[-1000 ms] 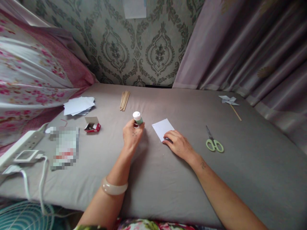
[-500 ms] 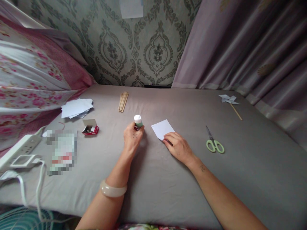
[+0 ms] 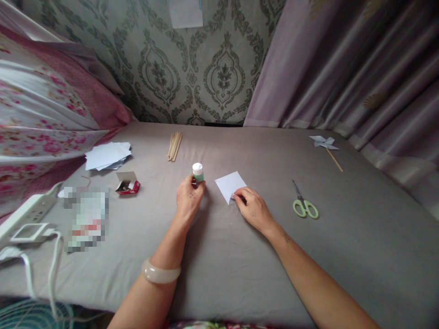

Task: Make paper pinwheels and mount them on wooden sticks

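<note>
My left hand is closed around a glue stick with a white cap and a green label, held upright. To its right, a square of white paper lies at a slant on the grey cloth. Thumb and fingers of my right hand pinch the paper's near right edge, where a small part looks lifted or folded. The fingertips hide some of that edge. Green-handled scissors lie right of my right hand, blades pointing away.
Behind lie a bundle of wooden sticks and a stack of white paper. An open red box of small items stands left, near a blurred packet and a power strip. A paper pinwheel lies far right.
My right fingers have drawn together at the paper's near edge, and its near corner now shows uncovered. The left hand still holds the glue stick in about the same place. The view has shifted slightly.
</note>
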The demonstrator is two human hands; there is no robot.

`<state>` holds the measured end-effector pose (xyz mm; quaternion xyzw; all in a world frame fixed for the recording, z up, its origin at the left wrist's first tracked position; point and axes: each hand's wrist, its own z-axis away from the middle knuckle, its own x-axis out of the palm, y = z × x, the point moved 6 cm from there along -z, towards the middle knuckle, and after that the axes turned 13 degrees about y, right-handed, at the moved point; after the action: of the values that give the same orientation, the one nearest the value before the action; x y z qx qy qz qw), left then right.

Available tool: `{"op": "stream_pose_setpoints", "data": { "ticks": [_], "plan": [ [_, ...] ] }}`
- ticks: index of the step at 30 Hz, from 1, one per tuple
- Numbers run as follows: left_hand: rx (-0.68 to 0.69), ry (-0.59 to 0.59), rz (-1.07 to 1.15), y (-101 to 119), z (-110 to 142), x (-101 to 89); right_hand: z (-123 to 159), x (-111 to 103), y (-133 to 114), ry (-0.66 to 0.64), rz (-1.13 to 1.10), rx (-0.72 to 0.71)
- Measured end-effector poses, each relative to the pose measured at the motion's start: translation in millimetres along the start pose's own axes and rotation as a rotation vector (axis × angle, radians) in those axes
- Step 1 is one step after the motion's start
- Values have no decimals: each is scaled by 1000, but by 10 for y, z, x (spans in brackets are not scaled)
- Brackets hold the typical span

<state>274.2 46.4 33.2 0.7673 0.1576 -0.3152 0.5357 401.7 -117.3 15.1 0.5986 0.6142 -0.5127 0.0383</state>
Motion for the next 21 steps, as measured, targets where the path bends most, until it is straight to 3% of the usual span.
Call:
{"op": "stream_pose_setpoints", "data": {
  "ticks": [5, 10, 15, 18, 21],
  "plan": [
    [-19, -15, -26, -40, 6, 14, -21, -14, -24, 35, 58, -14],
    [27, -44, -255, -48, 45, -62, -41, -10, -3, 49, 116, 3],
    [103, -314, -326, 34, 200, -10, -13, -14, 1, 15, 137, 45],
    [214, -418, -223, 167, 326, 80, 32, -42, -55, -39, 128, 74],
    [467, -423, -33, 357, 448, 177, 75, -65, -123, -106, 94, 95]
  ]
}}
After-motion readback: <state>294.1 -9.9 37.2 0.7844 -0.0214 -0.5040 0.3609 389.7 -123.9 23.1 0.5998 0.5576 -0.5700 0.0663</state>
